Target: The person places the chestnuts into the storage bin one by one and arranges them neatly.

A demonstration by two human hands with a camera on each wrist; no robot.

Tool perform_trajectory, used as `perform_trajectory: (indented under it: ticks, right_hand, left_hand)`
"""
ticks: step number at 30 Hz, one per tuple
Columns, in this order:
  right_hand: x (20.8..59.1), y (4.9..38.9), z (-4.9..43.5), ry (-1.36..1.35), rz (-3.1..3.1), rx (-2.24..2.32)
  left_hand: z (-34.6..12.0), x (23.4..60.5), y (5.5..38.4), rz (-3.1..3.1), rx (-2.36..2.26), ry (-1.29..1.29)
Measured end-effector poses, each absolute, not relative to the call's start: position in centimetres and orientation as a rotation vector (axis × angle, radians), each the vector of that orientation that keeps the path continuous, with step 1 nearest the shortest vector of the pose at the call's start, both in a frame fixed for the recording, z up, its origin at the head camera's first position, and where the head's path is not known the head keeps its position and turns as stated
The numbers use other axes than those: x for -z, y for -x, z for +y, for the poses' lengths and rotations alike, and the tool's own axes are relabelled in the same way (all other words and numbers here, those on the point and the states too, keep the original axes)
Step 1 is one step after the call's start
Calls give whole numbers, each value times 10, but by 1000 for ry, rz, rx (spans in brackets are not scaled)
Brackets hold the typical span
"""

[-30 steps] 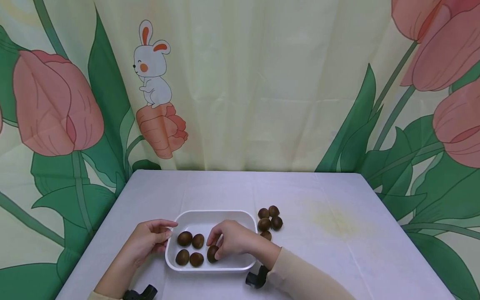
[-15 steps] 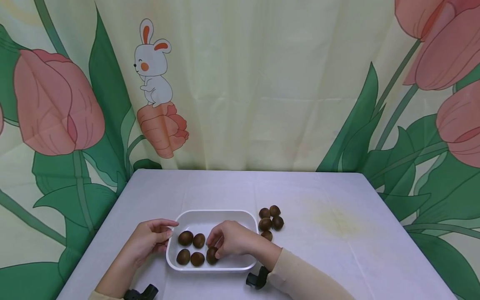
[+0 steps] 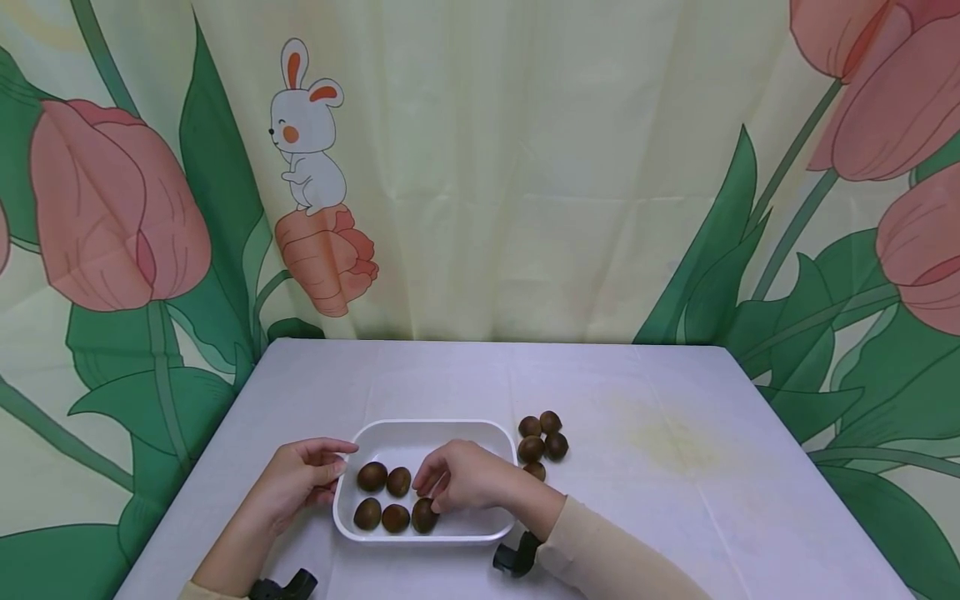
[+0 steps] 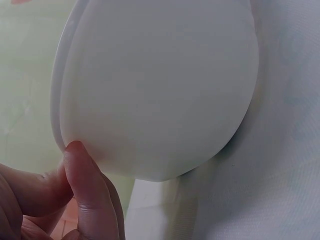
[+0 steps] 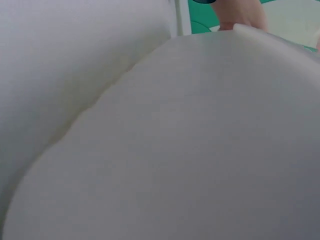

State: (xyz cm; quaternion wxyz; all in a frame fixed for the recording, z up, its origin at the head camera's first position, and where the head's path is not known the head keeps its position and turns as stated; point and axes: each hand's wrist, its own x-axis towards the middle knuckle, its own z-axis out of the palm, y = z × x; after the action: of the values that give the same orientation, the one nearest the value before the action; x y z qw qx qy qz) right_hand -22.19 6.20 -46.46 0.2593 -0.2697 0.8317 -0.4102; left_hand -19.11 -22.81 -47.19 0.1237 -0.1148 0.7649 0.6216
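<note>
A white rectangular tray [image 3: 420,429] lies on the table; in the head view several brown chestnuts [image 3: 371,477] sit in two rows in its left half. My left hand [image 3: 303,479] pinches the tray's left rim between thumb and fingers. In the left wrist view, that hand's fingertips [image 4: 77,155] meet the edge of the tray wall [image 4: 160,90]. Over the tray's middle is my right hand [image 3: 472,477], fingers loosely bent. Its fingertips are right at the top of the front-row chestnut [image 3: 424,516]. In the right wrist view the tray's outer side [image 5: 175,140] hides the right hand.
Several more chestnuts [image 3: 531,449] lie in a cluster on the white tablecloth [image 3: 630,517], just right of the tray. Black wrist mounts [image 3: 517,557] show by both wrists. Behind the table hangs a printed curtain [image 3: 510,167].
My right fingers have come off the front-row chestnut, which now shows more fully and rests a little lower in the tray. The left hand stays at the rim.
</note>
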Motion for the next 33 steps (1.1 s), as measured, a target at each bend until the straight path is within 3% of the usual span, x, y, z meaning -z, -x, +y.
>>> perform_trajectory:
  ticks: [33]
  right_hand:
    - [430,232,117,568,2143,1400]
  left_hand:
    - [-229,473,192,2234,-1802,332]
